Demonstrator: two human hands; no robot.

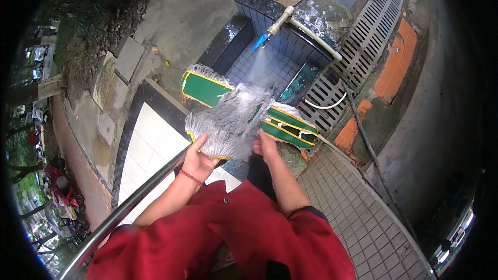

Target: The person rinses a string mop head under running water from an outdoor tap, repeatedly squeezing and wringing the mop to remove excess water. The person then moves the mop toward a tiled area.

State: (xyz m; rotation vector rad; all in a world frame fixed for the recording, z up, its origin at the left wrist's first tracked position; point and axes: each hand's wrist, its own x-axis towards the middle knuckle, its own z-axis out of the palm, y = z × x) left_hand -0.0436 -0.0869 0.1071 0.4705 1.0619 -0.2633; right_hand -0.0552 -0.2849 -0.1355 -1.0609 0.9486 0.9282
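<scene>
My left hand (199,162) grips the yellow-edged near end of a grey string mop pad (227,122), thumb on top. At the pad's right edge, my right hand (266,146) has its fingers curled around the strands. The far end of the pad lies beneath spray from a tap (263,41) with a blue lever. Below the tap is a dark-tiled basin (243,62). Two other mop pads with green backing and yellow trim rest at the basin's near side: the left pad (204,88) and the right pad (290,126). The held pad partly covers both.
A steel handrail (128,210) runs under my left forearm. White tiles (155,144) with a dark border lie left. Right of the basin are a drain grate (362,35), a white hose (328,105) and a dark pipe (367,140). Paving (358,210) extends at lower right.
</scene>
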